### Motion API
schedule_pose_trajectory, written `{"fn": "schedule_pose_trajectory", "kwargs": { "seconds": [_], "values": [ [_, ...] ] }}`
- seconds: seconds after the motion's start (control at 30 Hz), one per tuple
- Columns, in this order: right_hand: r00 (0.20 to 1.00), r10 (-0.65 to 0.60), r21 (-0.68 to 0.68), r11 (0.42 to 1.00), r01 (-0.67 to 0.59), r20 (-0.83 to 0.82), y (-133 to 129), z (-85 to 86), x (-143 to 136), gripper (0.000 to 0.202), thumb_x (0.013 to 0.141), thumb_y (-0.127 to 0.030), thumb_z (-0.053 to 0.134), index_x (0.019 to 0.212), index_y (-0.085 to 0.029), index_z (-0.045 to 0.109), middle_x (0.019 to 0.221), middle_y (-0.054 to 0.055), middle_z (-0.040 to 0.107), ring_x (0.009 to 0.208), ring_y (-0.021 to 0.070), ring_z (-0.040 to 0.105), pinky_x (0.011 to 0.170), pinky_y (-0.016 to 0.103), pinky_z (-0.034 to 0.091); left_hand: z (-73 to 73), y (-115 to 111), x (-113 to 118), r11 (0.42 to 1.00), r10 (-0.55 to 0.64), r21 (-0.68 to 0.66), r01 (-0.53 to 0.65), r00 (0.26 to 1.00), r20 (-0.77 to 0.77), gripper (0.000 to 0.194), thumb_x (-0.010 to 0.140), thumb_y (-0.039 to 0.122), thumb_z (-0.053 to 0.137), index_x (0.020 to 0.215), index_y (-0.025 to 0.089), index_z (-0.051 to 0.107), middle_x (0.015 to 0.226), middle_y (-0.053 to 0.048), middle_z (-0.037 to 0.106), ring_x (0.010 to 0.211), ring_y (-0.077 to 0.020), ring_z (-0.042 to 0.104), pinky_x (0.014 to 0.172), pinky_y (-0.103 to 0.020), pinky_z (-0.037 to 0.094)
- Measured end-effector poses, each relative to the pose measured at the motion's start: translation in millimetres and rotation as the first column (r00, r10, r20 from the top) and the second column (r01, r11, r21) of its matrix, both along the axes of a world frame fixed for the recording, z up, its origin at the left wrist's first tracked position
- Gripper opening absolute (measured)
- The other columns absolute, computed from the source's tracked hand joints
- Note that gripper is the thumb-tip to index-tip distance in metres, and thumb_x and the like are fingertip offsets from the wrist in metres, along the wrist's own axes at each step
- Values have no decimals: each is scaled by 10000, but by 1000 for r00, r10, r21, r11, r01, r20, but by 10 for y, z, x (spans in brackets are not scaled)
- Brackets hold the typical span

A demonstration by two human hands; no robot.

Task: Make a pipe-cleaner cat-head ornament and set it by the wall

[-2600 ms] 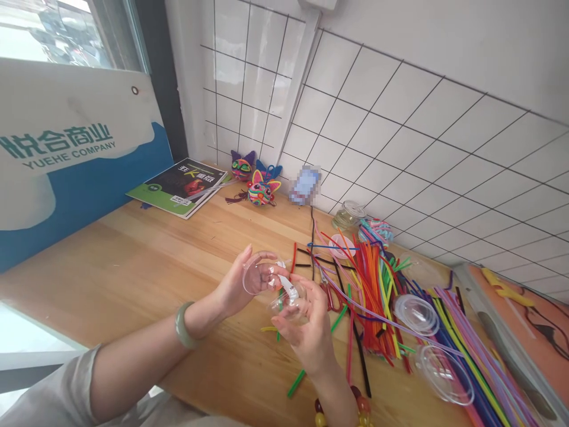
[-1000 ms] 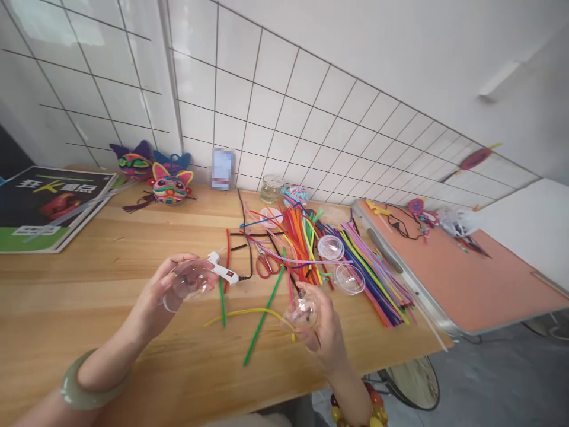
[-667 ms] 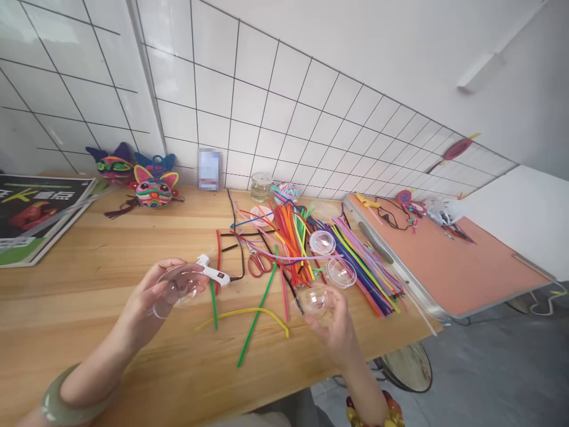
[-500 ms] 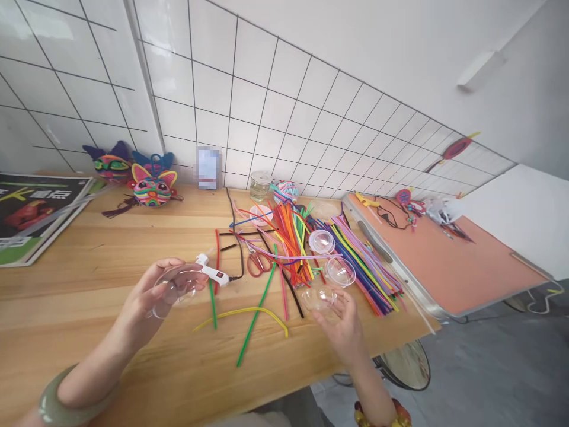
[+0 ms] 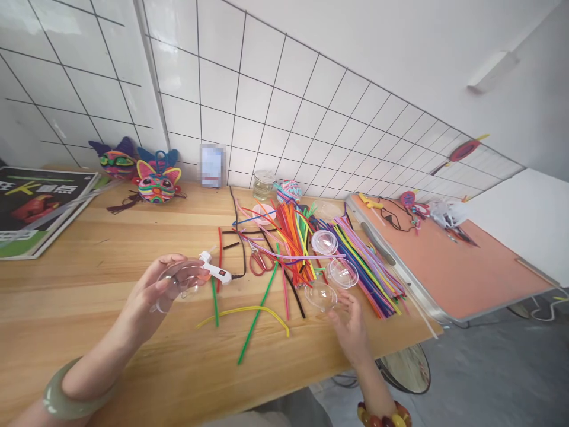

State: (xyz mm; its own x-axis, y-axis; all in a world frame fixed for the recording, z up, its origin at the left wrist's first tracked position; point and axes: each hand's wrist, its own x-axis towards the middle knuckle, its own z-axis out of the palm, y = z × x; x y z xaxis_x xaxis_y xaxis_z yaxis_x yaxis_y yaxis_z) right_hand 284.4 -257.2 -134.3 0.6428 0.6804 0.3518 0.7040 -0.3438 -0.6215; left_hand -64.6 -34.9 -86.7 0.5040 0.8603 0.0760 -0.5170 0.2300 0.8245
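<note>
My left hand [image 5: 153,290] is closed around a clear plastic half-ball shell [image 5: 189,273], held above the table's left side. Just beyond that shell lies a white glue gun [image 5: 216,271] with a black cord. My right hand [image 5: 351,326] has its fingers apart, right beside another clear shell [image 5: 320,296] that rests on the table with its rim up. Its fingertips are close to that rim; whether they still touch it I cannot tell. More clear shells sit behind, one alone [image 5: 342,273] and a nested stack [image 5: 324,242].
Bundles of coloured pipe cleaners [image 5: 364,267] spread across the wooden table [image 5: 146,367], around red-handled scissors [image 5: 261,261]. Along the tiled wall stand cat-face ornaments [image 5: 157,184], a phone [image 5: 212,166] and a glass jar [image 5: 264,184]. An orange-topped table [image 5: 471,267] adjoins at right.
My right hand has let go of the clear shell, which now sits on the table, and has drawn slightly right. My left hand keeps its shell. The view has shifted slightly.
</note>
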Motion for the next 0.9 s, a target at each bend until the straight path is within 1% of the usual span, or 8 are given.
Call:
{"fn": "schedule_pose_trajectory", "kwargs": {
  "seconds": [0.1,0.2,0.3,0.37,0.47,0.63,0.8,0.9],
  "values": [
    [989,-132,32,991,130,71,46,132,248,480,893,-541,420,1124,-132,517,950,140,651,812,232,643,709,369,522,17,-13,8,1000,2,-7,-2,1000,-14,317,767,388,691,1026,217,625,1113,-121,700,1027,-311,654,861,-397,531],
    [959,-227,17,974,228,168,205,291,572,517,882,-522,429,1126,-87,562,994,194,651,766,238,620,702,370,494,29,-26,16,1000,-3,-12,3,1000,-29,317,759,394,698,1012,214,628,1117,-114,701,1001,-303,662,848,-382,532],
    [944,-195,-94,969,226,265,390,426,826,448,856,-481,462,977,-108,678,872,166,698,724,256,620,688,368,462,17,-18,12,1000,-6,-17,5,999,-40,311,767,390,693,1017,215,630,1133,-108,698,1001,-295,663,845,-365,533],
    [932,-157,-174,959,223,328,483,477,915,392,850,-433,464,874,-134,718,786,148,709,695,265,619,644,356,433,4,-3,4,1000,-14,-12,14,999,-31,306,772,384,691,1022,218,631,1136,-107,697,1012,-298,660,850,-376,533],
    [907,-95,-258,942,215,410,550,499,957,349,854,-356,450,801,-153,728,750,143,709,674,259,619,616,342,404,-3,15,-6,1000,-16,6,16,1000,-8,309,773,384,687,1030,223,629,1130,-110,696,1020,-304,658,857,-404,535],
    [853,-24,-293,934,205,521,519,467,957,334,884,-273,401,896,-143,709,869,156,697,769,247,626,645,324,415,9,5,-4,1000,-4,-11,4,1000,2,307,778,377,679,1040,224,629,1127,-110,697,1015,-299,658,866,-403,529],
    [806,-28,-269,935,230,591,463,398,941,373,926,-286,355,999,-144,692,947,148,698,780,235,624,640,314,403,4,-7,-1,999,-4,-45,4,1000,-7,315,770,354,694,1035,198,627,1137,-136,694,1001,-322,660,846,-412,519],
    [791,-47,-251,935,249,610,464,374,941,402,936,-332,353,1015,-122,687,933,156,710,763,243,625,631,319,389,-1,-1,0,999,-9,-44,9,1000,1,318,761,355,705,1025,195,627,1133,-144,697,973,-320,669,820,-410,527]
  ]
}}
